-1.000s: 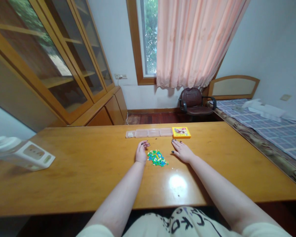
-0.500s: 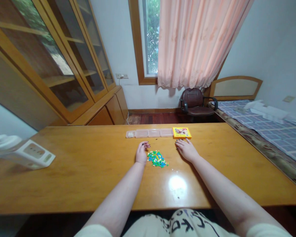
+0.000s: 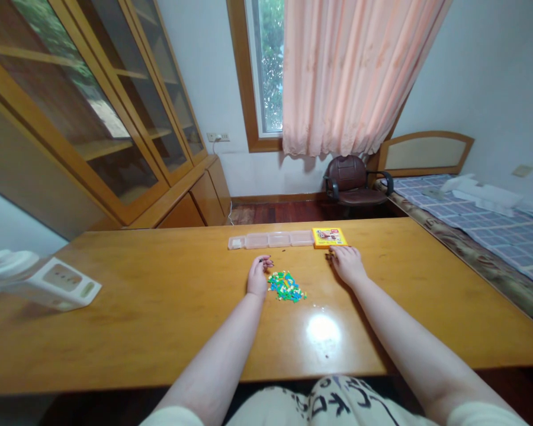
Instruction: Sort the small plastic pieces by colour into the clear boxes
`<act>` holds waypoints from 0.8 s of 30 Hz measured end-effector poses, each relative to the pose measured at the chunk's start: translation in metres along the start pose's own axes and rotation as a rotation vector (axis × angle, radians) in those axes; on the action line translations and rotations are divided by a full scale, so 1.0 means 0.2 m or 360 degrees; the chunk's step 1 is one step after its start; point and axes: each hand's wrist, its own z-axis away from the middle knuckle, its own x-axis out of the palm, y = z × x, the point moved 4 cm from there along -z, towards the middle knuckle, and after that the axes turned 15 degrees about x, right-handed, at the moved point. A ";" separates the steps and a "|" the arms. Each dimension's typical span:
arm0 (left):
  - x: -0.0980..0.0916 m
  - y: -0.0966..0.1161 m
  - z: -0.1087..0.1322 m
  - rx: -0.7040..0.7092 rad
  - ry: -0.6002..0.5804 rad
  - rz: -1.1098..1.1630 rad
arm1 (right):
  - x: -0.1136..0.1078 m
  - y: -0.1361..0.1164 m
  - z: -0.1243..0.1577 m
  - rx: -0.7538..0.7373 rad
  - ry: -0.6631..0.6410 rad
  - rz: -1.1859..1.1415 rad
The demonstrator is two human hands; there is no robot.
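Observation:
A small heap of tiny green, blue and yellow bricks (image 3: 286,286) lies on the wooden table (image 3: 160,307). My left hand (image 3: 258,275) rests just left of the heap with its fingers curled inward; what they hold, if anything, is hidden. My right hand (image 3: 348,263) lies palm down farther right, fingers stretched toward a small yellow box (image 3: 329,237), fingertips at its near edge. A clear plastic organiser with several compartments (image 3: 270,239) sits left of the box.
A white appliance (image 3: 39,281) lies at the table's left edge. A glass-fronted wooden cabinet (image 3: 115,118) stands at left. Beyond the table are a brown office chair (image 3: 353,180), a curtained window and a bed (image 3: 479,219) at right.
My right hand has slid forward and to the right, from beside the brick heap up to the yellow box. My left hand has stayed beside the heap.

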 end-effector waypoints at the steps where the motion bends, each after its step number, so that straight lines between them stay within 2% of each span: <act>1: 0.00 0.00 0.00 -0.0003 0.0005 0.0014 | -0.01 -0.02 0.00 -0.0020 0.0037 -0.0026; 3: 0.00 -0.01 0.00 -0.0004 0.0018 0.0045 | 0.00 -0.11 0.00 -0.0144 0.0042 -0.0098; 7: 0.00 -0.01 0.00 -0.0009 0.0050 0.0104 | 0.06 -0.43 -0.01 -0.0511 -0.0295 -0.0228; 10: 0.00 0.00 0.00 -0.0004 0.0052 0.0116 | 0.12 -0.64 -0.04 -0.0588 -0.0488 -0.0186; 13: 0.00 0.00 0.00 0.0002 0.0041 0.0102 | 0.16 -0.73 -0.06 -0.0560 -0.0591 -0.0093; 15: 0.00 0.00 0.00 -0.0009 0.0032 0.0092 | 0.17 -0.71 -0.04 -0.0550 -0.0647 -0.0055; 17: 0.00 0.00 0.00 -0.0019 0.0027 0.0085 | 0.16 -0.65 0.00 -0.0549 -0.0645 -0.0043; 24: 0.01 0.00 0.00 -0.0008 -0.0029 0.0035 | 0.06 -0.22 0.14 -0.0235 -0.0437 0.0110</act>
